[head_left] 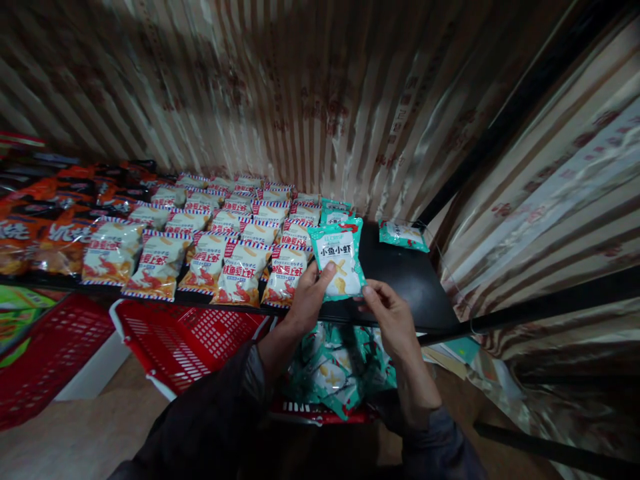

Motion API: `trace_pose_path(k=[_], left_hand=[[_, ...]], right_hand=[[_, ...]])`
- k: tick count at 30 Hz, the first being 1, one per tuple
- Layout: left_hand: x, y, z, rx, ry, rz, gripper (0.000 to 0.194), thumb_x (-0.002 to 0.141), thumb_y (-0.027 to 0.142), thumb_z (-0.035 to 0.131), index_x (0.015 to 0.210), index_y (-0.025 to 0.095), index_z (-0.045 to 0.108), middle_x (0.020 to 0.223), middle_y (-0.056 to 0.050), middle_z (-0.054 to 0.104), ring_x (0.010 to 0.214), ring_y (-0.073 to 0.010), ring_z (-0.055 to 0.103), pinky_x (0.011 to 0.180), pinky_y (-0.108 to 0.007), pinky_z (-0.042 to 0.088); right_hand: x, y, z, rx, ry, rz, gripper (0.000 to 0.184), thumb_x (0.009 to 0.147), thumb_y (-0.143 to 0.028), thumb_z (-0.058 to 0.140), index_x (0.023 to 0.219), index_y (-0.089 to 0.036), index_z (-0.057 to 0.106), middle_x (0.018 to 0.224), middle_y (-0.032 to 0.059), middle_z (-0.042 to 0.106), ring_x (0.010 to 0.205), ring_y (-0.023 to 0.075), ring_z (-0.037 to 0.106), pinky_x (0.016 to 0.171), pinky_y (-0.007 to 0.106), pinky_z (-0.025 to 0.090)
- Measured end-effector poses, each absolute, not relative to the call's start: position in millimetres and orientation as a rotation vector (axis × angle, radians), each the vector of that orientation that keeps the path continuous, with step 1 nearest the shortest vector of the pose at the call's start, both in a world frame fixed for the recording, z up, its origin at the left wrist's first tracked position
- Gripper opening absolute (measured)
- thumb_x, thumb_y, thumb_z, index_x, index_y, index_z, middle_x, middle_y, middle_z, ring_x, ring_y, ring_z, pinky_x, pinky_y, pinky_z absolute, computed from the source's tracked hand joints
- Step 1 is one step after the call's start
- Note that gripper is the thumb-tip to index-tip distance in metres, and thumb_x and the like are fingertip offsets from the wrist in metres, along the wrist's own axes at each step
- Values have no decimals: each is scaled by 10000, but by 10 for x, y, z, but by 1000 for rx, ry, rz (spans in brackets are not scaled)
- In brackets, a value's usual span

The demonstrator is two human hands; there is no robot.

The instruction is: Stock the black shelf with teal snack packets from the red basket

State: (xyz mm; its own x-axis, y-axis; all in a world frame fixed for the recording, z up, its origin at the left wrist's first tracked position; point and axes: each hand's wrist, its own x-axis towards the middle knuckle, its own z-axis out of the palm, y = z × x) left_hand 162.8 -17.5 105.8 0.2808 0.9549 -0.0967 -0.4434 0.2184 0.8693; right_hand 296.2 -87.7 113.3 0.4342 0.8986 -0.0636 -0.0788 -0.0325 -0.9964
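A teal and white snack packet (339, 261) is held upright at the front edge of a black shelf (405, 273). My left hand (306, 300) pinches its lower left corner, fingers closed on it. My right hand (393, 319) grips its lower right corner. Two more teal packets (334, 211) lie on the shelf behind it, and another teal packet (403, 235) lies further right. Below my hands a red basket (185, 343) holds several teal packets (336, 373).
Rows of white, red and blue shrimp-snack packets (225, 233) cover the shelf's left part, with orange bags (45, 227) further left. A second red basket (45, 353) sits at lower left. Striped curtains (310, 93) hang behind and to the right.
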Motion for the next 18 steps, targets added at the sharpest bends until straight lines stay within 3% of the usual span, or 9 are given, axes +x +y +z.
trace_pose_path(k=[6, 12, 18], left_hand=[[1637, -171, 1047, 801, 746, 1164, 491, 734, 537, 718, 1051, 169, 643, 1004, -57, 720, 865, -192, 671, 798, -298, 520], [1648, -175, 1095, 736, 697, 1179, 526, 727, 511, 730, 1120, 179, 620, 1006, -53, 725, 880, -211, 684, 847, -348, 528], [1657, -196, 1179, 692, 644, 1171, 528, 685, 466, 774, 1087, 161, 619, 1011, -68, 726, 925, -236, 684, 879, -380, 526]], right_hand=[[2843, -826, 1049, -1265, -718, 886, 416, 599, -467, 833, 867, -181, 692, 718, -4, 704, 629, 119, 632, 630, 256, 533], [2843, -837, 1011, -1308, -719, 805, 372, 597, -458, 830, 769, -175, 660, 584, -38, 637, 527, 99, 564, 545, 228, 469], [2825, -866, 1004, -1322, -703, 737, 348, 618, -444, 816, 765, -172, 654, 576, -48, 613, 522, 87, 536, 529, 213, 436]])
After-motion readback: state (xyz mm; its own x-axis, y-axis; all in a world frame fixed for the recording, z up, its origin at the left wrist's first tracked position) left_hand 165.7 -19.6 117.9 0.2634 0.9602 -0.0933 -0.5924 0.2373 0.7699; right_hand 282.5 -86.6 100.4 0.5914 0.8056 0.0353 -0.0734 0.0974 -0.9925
